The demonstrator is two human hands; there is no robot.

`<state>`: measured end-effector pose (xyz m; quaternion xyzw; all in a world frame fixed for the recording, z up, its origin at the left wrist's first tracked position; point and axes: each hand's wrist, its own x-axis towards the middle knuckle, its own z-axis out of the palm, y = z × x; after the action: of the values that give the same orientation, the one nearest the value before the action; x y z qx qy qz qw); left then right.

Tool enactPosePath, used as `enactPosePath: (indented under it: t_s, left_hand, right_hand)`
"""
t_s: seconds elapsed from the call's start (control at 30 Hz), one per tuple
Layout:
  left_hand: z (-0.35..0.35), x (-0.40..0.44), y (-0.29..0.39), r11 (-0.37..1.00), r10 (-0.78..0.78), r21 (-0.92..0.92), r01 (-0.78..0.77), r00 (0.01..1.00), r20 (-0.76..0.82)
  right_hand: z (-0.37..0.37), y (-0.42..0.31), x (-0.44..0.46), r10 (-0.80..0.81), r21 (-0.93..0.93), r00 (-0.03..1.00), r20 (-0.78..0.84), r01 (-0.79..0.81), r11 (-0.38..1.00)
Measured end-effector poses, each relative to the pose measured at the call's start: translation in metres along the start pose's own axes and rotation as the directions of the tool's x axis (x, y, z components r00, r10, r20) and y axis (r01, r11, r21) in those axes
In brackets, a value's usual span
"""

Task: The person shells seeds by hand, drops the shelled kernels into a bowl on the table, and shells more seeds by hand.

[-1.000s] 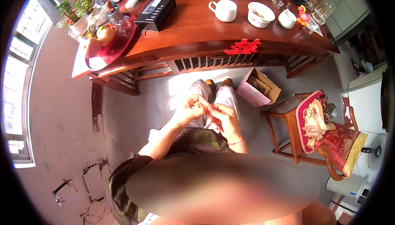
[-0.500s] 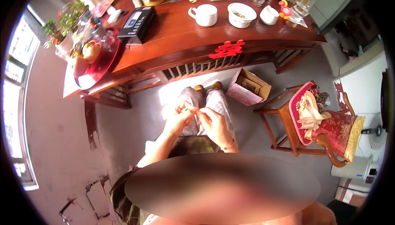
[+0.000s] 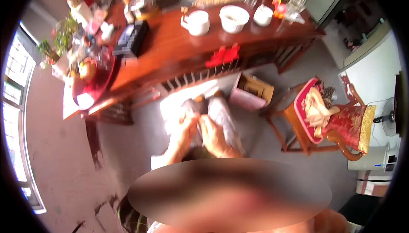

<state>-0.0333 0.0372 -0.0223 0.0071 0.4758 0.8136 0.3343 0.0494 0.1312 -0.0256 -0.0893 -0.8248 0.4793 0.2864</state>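
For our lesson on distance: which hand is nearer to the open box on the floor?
Right. The right hand is short of the box, to its left; the left hand is farther left.

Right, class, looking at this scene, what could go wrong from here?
Anything small between the left hand and right hand might drop to the floor, though blur hides whether they hold something. The open box stands near the feet and could get kicked. The red tray sits by the edge of the table; a bump might shift its fruit.

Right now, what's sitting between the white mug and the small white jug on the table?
A white bowl stands between the mug and the jug, as the head view shows.
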Motion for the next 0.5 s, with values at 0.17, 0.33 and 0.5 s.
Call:
enactPosePath:
  t_s: [0.17, 0.33, 0.5]
  left_hand:
    - [0.002, 0.004, -0.001, 0.994, -0.018, -0.105, 0.022, 0.999, 0.033]
    - [0.006, 0.001, 0.0, 0.998, 0.067, 0.012, -0.068, 0.996, 0.062]
    - [0.007, 0.0, 0.004, 0.997, 0.05, 0.052, -0.054, 0.996, 0.068]
  right_hand:
    - [-0.004, -0.004, 0.014, -0.069, -0.079, 0.997, -0.043, 0.066, 0.995]
    - [-0.005, 0.0, 0.011, -0.075, -0.08, 0.996, -0.036, 0.072, 0.994]
    - [-0.005, 0.0, 0.011, -0.062, -0.03, 0.997, -0.037, 0.061, 0.998]
